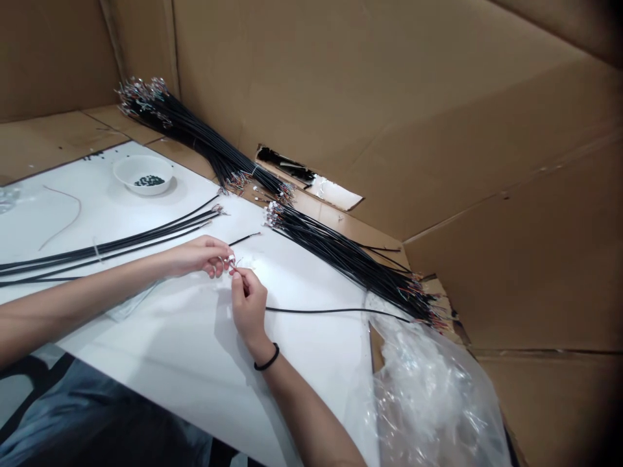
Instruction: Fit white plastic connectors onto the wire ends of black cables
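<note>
My left arm came in from the left edge of the frame, rising gently to the right, and my left hand (204, 256) reached just left of center with its fingers curled. Its thumb and fingertips were closed on a small white connector (232, 258). My right forearm slanted up and leftward from the bottom edge, a black band (267, 358) round the wrist. My right hand (250, 305) stood upright, thumb and forefinger pinching thin wires (237, 266) beside the connector, the other fingers folded in. My fingertips almost met.

The cable (335, 311) showed from behind my right hand, right of center, its long axis nearly level and dipping toward the right, where its far part reached the plastic bag (433, 383) and a cable bundle (350, 259). The wires stuck up between my hands; I couldn't tell which way the connector faced.

Beneath lay the white table (311, 383), with a bowl (142, 170) of small dark pieces at upper left and loose cables (146, 240) below it.
</note>
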Motion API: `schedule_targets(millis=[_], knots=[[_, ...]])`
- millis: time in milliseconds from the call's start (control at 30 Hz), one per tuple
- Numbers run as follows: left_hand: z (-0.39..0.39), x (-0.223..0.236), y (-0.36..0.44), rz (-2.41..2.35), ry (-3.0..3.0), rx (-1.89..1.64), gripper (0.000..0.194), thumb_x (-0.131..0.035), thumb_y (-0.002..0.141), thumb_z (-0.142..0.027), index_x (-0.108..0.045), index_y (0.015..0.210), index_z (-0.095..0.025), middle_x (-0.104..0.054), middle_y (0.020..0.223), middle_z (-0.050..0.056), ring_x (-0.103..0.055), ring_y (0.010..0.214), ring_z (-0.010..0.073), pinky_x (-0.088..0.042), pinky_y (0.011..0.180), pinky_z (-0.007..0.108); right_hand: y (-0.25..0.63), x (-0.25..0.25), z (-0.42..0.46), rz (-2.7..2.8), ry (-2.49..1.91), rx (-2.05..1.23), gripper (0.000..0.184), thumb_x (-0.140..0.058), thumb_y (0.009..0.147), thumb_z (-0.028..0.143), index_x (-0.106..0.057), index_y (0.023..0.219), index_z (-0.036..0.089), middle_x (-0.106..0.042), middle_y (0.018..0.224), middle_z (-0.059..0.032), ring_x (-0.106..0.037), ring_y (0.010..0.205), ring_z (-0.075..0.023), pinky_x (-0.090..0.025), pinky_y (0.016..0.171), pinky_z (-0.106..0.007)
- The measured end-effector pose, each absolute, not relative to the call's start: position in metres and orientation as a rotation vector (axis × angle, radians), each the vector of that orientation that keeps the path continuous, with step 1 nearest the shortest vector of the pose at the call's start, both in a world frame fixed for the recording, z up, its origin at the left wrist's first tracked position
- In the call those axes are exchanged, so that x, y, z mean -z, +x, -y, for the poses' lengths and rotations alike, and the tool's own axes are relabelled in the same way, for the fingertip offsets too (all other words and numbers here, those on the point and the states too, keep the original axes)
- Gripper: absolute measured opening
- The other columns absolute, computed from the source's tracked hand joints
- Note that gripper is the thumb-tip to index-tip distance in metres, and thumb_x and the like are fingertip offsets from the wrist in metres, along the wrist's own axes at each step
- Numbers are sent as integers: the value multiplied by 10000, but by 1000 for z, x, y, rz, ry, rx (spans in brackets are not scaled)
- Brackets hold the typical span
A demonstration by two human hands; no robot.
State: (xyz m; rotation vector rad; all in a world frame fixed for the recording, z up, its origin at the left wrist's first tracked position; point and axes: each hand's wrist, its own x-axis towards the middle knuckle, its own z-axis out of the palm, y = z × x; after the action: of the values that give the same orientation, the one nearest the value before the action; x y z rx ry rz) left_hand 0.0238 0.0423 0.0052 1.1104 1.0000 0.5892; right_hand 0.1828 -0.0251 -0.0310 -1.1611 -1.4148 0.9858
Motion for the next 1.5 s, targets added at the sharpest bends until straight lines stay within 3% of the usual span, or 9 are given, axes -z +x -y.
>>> schedule_targets(millis=[267,400,700,967,1300,1500], knots=[[-41,2,13,-969,1135,-552,261,-643,778,-353,-628,664,-119,-589,548,16,-502,447,80,-379,430,175,183,27,27,1601,-1229,-834,222,-452,928,267,-645,887,164,-650,769,-29,-557,657,-139,-441,625,-248],[-38,0,13,-986,1149,-499,316,-575,809,-365,-601,606,-124,-589,538,21,-503,435,90,-391,438,195,182,26,28,1684,-1227,-738,223,-449,930,233,-654,897,150,-635,703,-26,-517,553,-119,-419,534,-233],[-33,8,16,-999,1197,-487,327,-540,830,-378,-603,627,-129,-544,520,-7,-466,441,89,-382,456,204,185,29,31,1866,-1094,-461,179,-457,908,131,-627,961,148,-645,692,-38,-535,525,-119,-432,505,-231],[-29,7,17,-931,1175,-517,228,-558,801,-325,-640,694,-141,-561,545,-11,-468,478,91,-383,485,203,189,26,36,1904,-1104,-432,179,-435,913,91,-589,975,156,-619,687,-27,-551,545,-120,-427,510,-229],[-23,5,20,-889,1221,-489,313,-480,901,-378,-579,710,-151,-551,558,-15,-487,502,98,-412,505,210,191,26,36,1939,-1121,-359,178,-430,920,97,-578,994,163,-556,632,6,-477,483,-104,-346,455,-228],[-23,4,19,-877,1238,-475,313,-480,902,-383,-576,714,-150,-550,568,-13,-486,513,104,-416,516,219,191,26,36,1947,-1123,-358,187,-421,923,104,-576,1000,173,-576,641,3,-480,479,-101,-358,454,-224]])
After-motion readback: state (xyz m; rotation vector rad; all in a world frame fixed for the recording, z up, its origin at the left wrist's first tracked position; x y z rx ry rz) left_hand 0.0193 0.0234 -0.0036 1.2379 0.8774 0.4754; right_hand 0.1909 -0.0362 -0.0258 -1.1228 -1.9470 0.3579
